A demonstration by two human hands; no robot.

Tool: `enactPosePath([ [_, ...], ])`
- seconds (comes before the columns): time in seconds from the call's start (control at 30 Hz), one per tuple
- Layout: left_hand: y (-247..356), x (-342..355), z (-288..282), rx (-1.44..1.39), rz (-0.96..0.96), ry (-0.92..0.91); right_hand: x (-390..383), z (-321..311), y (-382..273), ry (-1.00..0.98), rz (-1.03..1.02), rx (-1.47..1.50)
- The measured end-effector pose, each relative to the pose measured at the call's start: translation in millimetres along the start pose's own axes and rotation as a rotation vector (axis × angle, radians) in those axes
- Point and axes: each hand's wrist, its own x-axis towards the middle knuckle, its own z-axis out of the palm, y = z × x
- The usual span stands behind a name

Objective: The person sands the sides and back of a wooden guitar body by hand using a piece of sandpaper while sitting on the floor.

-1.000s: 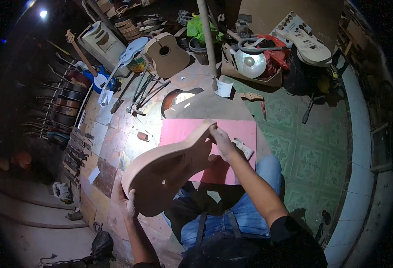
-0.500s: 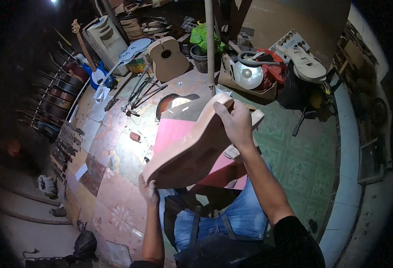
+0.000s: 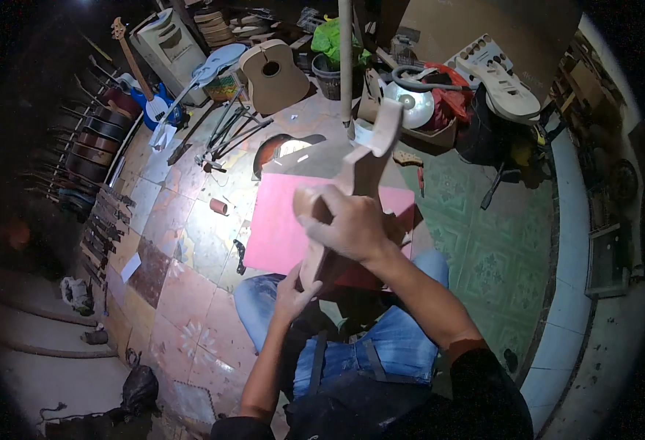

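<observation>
Turned nearly edge-on above my lap is a bare wooden electric guitar body, slanting from lower left to upper right. My left hand is closed on its lower end, thumb to one side. My right hand is wrapped over its middle, partly smeared by motion. A rounded tan part shows beside the right fingers; I cannot tell if it belongs to the body. Beneath lies a flat pink sheet, partly covered by the body and my hands.
A brown cylinder and a small black piece lie on the tiles to the left. Beyond the sheet are a sunburst guitar part and a thin post. An acoustic guitar body stands behind; a cardboard box sits at far right.
The guitar body has turned from showing its broad face to nearly edge-on. My right hand has come down and left to its middle; my left hand has moved right with the lower end.
</observation>
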Motion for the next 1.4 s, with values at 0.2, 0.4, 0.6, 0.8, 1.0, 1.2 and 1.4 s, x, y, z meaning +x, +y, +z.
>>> enactPosePath([
  [0.2, 89, 26, -4, -0.558, 0.485, 0.339, -29, 32, -24, -0.136, -0.16, 0.147],
  [0.4, 91, 30, -49, -0.764, 0.403, 0.378, -68, 55, 51, 0.263, -0.254, 0.459],
  [0.6, 67, 22, -50, -0.864, 0.209, 0.676, -99, 45, 184, 0.163, 0.735, -0.243],
  [0.8, 60, 0, -46, -0.862, 0.131, 0.763, -134, 100, 248, -0.108, 0.454, -0.496],
  [1.0, 57, -21, -46, -0.904, 0.157, 0.7, -128, 100, 250, -0.147, 0.54, -0.46],
  [1.2, 67, -27, -21, -0.929, 0.199, 0.616, -130, 80, 267, 0.004, 0.615, -0.322],
  [1.4, 80, -43, -13, -0.991, 0.257, 0.574, -118, 11, 53, 0.144, 0.869, 0.618],
])
